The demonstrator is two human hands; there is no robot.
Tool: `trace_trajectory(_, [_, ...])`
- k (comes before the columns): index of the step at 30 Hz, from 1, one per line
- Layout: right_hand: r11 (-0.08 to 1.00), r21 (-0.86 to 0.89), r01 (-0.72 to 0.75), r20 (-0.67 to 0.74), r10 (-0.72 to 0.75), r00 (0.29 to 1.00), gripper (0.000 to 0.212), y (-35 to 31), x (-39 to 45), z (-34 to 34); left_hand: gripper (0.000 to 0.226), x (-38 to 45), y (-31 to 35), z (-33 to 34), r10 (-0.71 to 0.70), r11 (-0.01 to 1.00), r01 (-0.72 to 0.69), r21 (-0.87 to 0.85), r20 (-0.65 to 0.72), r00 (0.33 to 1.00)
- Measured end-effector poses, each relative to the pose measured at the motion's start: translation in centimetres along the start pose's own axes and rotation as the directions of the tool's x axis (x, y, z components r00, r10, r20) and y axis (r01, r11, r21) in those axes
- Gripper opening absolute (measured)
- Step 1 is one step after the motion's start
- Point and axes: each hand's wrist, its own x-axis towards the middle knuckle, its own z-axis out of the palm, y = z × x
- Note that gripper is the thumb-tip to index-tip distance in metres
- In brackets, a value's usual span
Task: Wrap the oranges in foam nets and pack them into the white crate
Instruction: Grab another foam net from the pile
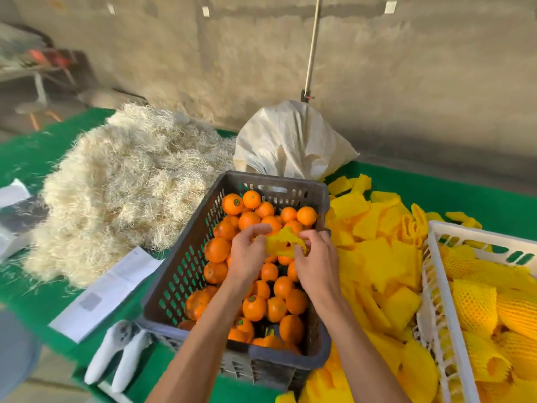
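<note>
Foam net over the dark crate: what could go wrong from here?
1. Both the left hand and the right hand pinch the foam net at its edges; stretched hard, it may tear.
2. They work above the dark crate; a slipped net would drop among the loose oranges, not into the white crate.

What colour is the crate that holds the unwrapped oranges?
Dark grey crate, seen in the head view.

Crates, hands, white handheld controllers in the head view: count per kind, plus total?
Dark grey plastic crate of loose oranges: 1
White plastic crate of netted oranges: 1
Hands, left and right, both on one yellow foam net: 2
White handheld controllers: 2
Total: 6
</note>
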Motion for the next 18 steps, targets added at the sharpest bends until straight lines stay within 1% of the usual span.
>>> trace_trajectory(2, [0.999, -0.039, -0.020, 0.018, 0.021, 1.000, 0.021, -0.3, 0.6, 1.2, 0.040, 1.9, -0.8, -1.7, -0.007, 1.000, 0.007, -0.010, 0.062, 0.998])
trace_trajectory(3, [0.998, -0.057, -0.032, 0.018, 0.033, 0.999, 0.021, -0.3, 1.0, 1.8, 0.041, 3.1, -1.3, -2.4, -0.006, 0.998, 0.001, 0.065, 0.076, 0.997])
trace_trajectory(4, [0.997, -0.071, -0.041, 0.018, 0.042, 0.999, 0.022, -0.3, 1.4, 2.2, 0.041, 4.3, -1.9, -3.0, 0.008, 0.977, -0.027, 0.214, 0.091, 0.996])
trace_trajectory(5, [0.996, -0.081, -0.045, 0.021, 0.046, 0.999, 0.022, -0.3, 1.8, 2.6, 0.041, 5.6, -2.8, -3.4, 0.017, 0.904, -0.070, 0.423, 0.127, 0.992])
trace_trajectory(6, [0.995, -0.087, -0.048, 0.028, 0.050, 0.998, 0.023, -0.2, 2.1, 3.0, 0.042, 6.7, -3.6, -3.7, -0.005, 0.766, -0.109, 0.634, 0.175, 0.984])
trace_trajectory(7, [0.994, -0.095, -0.052, 0.034, 0.055, 0.998, 0.024, -0.2, 2.5, 3.2, 0.043, 7.7, -4.5, -3.9, -0.062, 0.602, -0.129, 0.788, 0.207, 0.976])
trace_trajectory(8, [0.993, -0.103, -0.056, 0.038, 0.060, 0.997, 0.024, -0.1, 2.8, 3.4, 0.041, 8.5, -5.2, -4.0, -0.130, 0.455, -0.131, 0.881, 0.211, 0.969])
trace_trajectory(9, [0.992, -0.108, -0.060, 0.037, 0.064, 0.997, 0.025, 0.0, 3.0, 3.6, 0.036, 9.1, -5.6, -4.1, -0.179, 0.342, -0.130, 0.931, 0.201, 0.963])
trace_trajectory(10, [0.992, -0.109, -0.059, 0.035, 0.063, 0.997, 0.025, 0.1, 3.2, 3.7, 0.032, 9.6, -5.8, -4.1, -0.210, 0.267, -0.131, 0.955, 0.190, 0.959])
trace_trajectory(11, [0.992, -0.110, -0.057, 0.036, 0.061, 0.997, 0.025, 0.3, 3.3, 3.8, 0.030, 10.1, -5.8, -4.1, -0.229, 0.221, -0.138, 0.965, 0.189, 0.955])
trace_trajectory(13, [0.991, -0.117, -0.058, 0.041, 0.064, 0.997, 0.026, 0.6, 3.6, 3.8, 0.027, 11.3, -5.7, -4.0, -0.286, 0.173, -0.165, 0.971, 0.210, 0.935])
trace_trajectory(14, [0.991, -0.117, -0.061, 0.048, 0.067, 0.997, 0.027, 0.7, 3.7, 3.8, 0.030, 11.7, -5.6, -4.0, -0.332, 0.167, -0.175, 0.970, 0.222, 0.917])
trace_trajectory(15, [0.991, -0.115, -0.066, 0.058, 0.073, 0.996, 0.027, 0.8, 3.7, 3.8, 0.035, 12.0, -5.4, -4.2, -0.391, 0.190, -0.154, 0.970, 0.219, 0.894])
trace_trajectory(16, [0.991, -0.115, -0.068, 0.064, 0.076, 0.995, 0.027, 0.8, 3.7, 3.8, 0.043, 12.2, -5.1, -4.3, -0.458, 0.236, -0.112, 0.965, 0.212, 0.863])
trace_trajectory(18, [0.990, -0.120, -0.067, 0.073, 0.076, 0.994, 0.027, 0.7, 3.7, 3.8, 0.063, 12.1, -4.7, -4.3, -0.559, 0.369, -0.002, 0.930, 0.224, 0.799])
